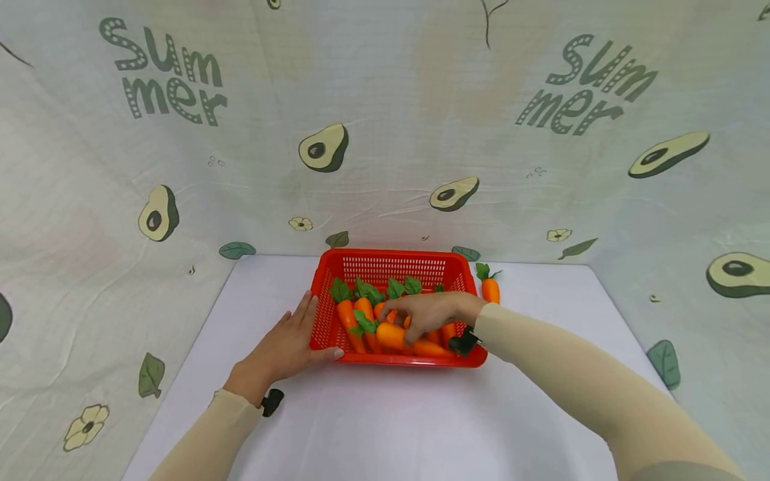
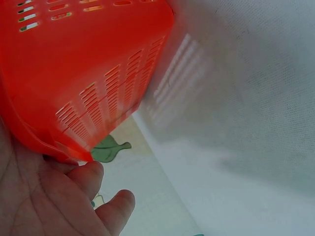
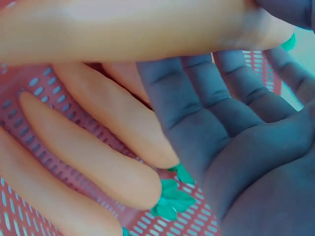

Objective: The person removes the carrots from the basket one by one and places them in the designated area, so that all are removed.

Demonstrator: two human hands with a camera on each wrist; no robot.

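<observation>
A red plastic basket (image 1: 397, 361) with slotted walls holds several orange toy carrots with green leafy tops. My right hand (image 1: 428, 312) reaches into it and grips one carrot (image 1: 391, 337), thumb on the near side and fingers on the far side. That carrot lies crosswise over the others, its leaves toward the left. In the right wrist view, other carrots (image 3: 93, 157) rest side by side below the held one (image 3: 123, 32). My left hand (image 1: 289, 344) rests against the basket's front left corner, fingers straight along the left side and thumb at the front rim.
One more carrot (image 1: 490, 290) lies outside, just right of the basket. Everything stands on a white-covered table (image 1: 385, 421). A cloth backdrop (image 1: 385, 100) printed with avocados, leaves and lettering rises behind the table and along its sides. Each wrist wears a black device.
</observation>
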